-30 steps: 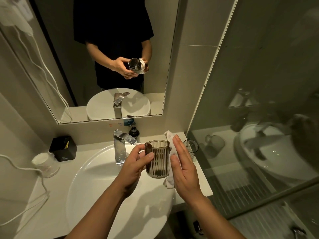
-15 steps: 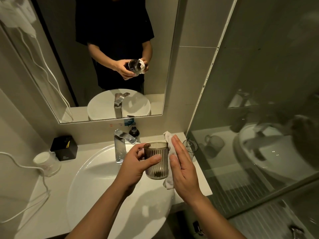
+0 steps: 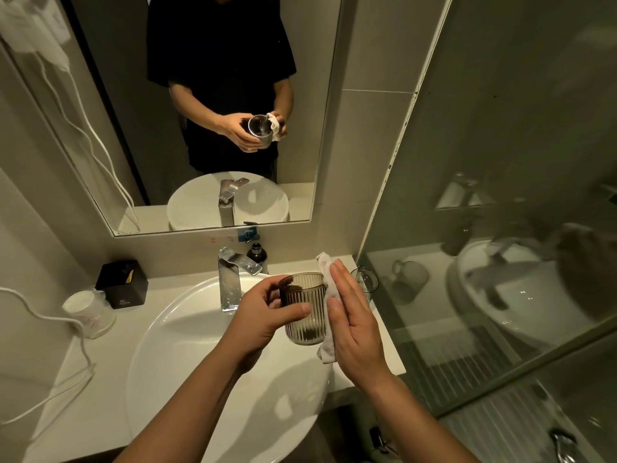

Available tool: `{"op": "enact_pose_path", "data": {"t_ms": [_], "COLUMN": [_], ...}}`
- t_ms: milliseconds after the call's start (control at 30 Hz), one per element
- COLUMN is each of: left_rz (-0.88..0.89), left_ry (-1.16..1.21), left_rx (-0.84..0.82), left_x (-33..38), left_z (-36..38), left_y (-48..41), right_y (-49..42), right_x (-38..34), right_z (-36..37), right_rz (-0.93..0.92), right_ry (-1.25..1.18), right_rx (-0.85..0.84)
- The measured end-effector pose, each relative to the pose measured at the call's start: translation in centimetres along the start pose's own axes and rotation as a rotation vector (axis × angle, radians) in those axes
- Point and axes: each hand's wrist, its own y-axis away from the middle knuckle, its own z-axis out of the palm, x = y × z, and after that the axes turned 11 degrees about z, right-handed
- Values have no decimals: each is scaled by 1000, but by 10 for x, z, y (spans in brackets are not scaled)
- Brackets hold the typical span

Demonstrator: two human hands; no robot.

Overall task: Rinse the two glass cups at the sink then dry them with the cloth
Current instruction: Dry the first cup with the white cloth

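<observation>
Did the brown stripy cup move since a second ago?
No, hardly at all. The ribbed cup sits in the left hand just right of the faucet, as before, with the cloth pressed against it.

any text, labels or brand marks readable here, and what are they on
Nothing can be read as text.
Black square box: a pale round logo with tiny print beside it, too small to read.
Blue sign and small red mark on the wall under the mirror: blurred.
Dark pump bottle: no legible label.
</observation>
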Motion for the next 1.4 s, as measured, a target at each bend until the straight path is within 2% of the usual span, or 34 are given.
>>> {"op": "enact_pose_path", "data": {"t_ms": [300,467,767,1100,1233,1400], "left_rz": [22,-25,19,131,226,233], "left_ry": [-62,-20,-162,-317,-415,-457], "left_rx": [46,3,-153,-97,-75,-72], "left_x": [-2,-4,6,-2,-4,-15], "left_z": [12,5,0,2,6,7], "left_y": [-1,-2,-5,-13,-17,-22], "right_y": [2,0,-21,-10,-1,7], "right_x": [-1,1,19,27,25,35], "right_z": [-1,-7,-21,-14,-2,2], "right_rz": [21,87,586,1124,1155,1192], "right_ry": [-4,-63,-553,-1005,-1158,-1160], "right_rx": [-14,-24,-148,-192,-160,-168]}}
